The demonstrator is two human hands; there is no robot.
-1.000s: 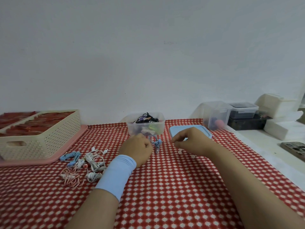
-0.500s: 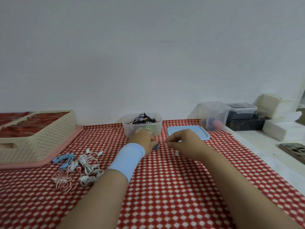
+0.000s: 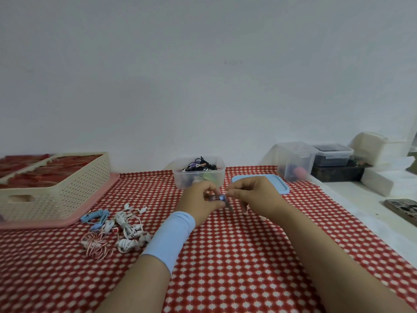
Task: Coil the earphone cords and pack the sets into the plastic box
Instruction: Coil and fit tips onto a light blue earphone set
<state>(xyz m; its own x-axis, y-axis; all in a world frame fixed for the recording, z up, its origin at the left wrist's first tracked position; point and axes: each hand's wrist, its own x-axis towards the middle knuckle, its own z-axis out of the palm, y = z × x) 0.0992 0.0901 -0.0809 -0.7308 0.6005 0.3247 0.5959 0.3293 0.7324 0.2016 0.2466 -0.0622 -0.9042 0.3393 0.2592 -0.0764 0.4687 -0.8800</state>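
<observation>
Both hands meet just in front of the clear plastic box (image 3: 220,164), which holds several coiled earphone sets. My left hand (image 3: 198,203), with a light blue wristband, is closed around a small blue earphone set (image 3: 222,198). My right hand (image 3: 252,195) pinches the same set's cord from the right. The box's blue lid (image 3: 276,182) lies flat on the cloth beside the box. A pile of loose earphones (image 3: 117,231), white, pink and blue, lies on the cloth to my left.
A cream perforated basket (image 3: 52,190) on a pink tray (image 3: 94,208) stands at the left. Clear containers (image 3: 295,161), a dark box (image 3: 338,171) and white blocks (image 3: 381,179) sit at the right. A red checked cloth (image 3: 237,256) covers the table.
My hands have drawn closer together near the box. The blue earphone set, which hung loosely between them, is now bunched tight in my left hand's fingers.
</observation>
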